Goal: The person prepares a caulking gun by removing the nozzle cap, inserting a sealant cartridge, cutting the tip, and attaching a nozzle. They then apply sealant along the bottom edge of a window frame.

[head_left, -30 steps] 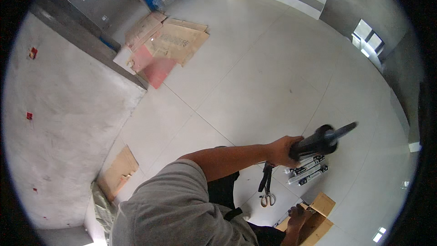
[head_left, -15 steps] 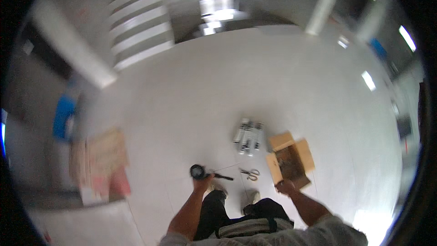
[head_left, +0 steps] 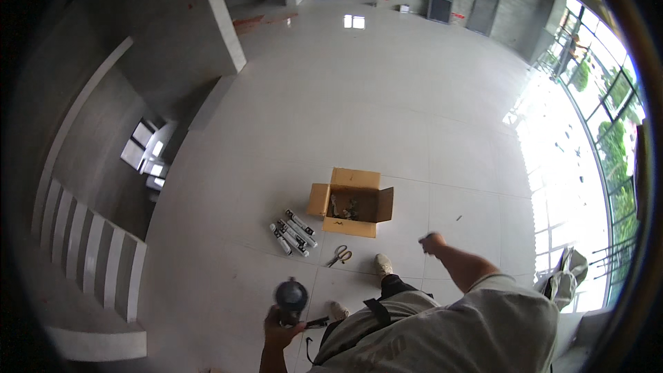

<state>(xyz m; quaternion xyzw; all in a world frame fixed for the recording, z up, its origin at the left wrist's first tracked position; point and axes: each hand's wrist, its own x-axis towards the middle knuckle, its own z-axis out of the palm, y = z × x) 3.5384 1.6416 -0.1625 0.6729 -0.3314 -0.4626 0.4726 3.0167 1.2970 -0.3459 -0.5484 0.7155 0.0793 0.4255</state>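
My left hand [head_left: 276, 331] is closed around a black tool with a round head [head_left: 291, 295] and a bar-like part sticking out to the right, held above the floor near my feet. My right hand [head_left: 432, 243] is closed, apart from the box, with a small dark tip showing at its fingers; what it holds I cannot make out. Ahead of my feet an open cardboard box [head_left: 353, 226] stands with flaps spread and some crumpled bits inside. Several white tubes with dark print [head_left: 293, 233] lie in a pile to its left. Scissors [head_left: 340, 255] lie near the tubes.
A small dark piece [head_left: 458, 218] lies on the tiled floor [head_left: 345, 110] to the right. A grey bag [head_left: 568, 276] rests by the bright windows on the right. White railings [head_left: 90, 252] stand at left, and a pillar [head_left: 224, 21] rises behind.
The view has swung round to the right. My right hand has let go of the cardboard box and moved away from it. The black tool stays in my left hand.
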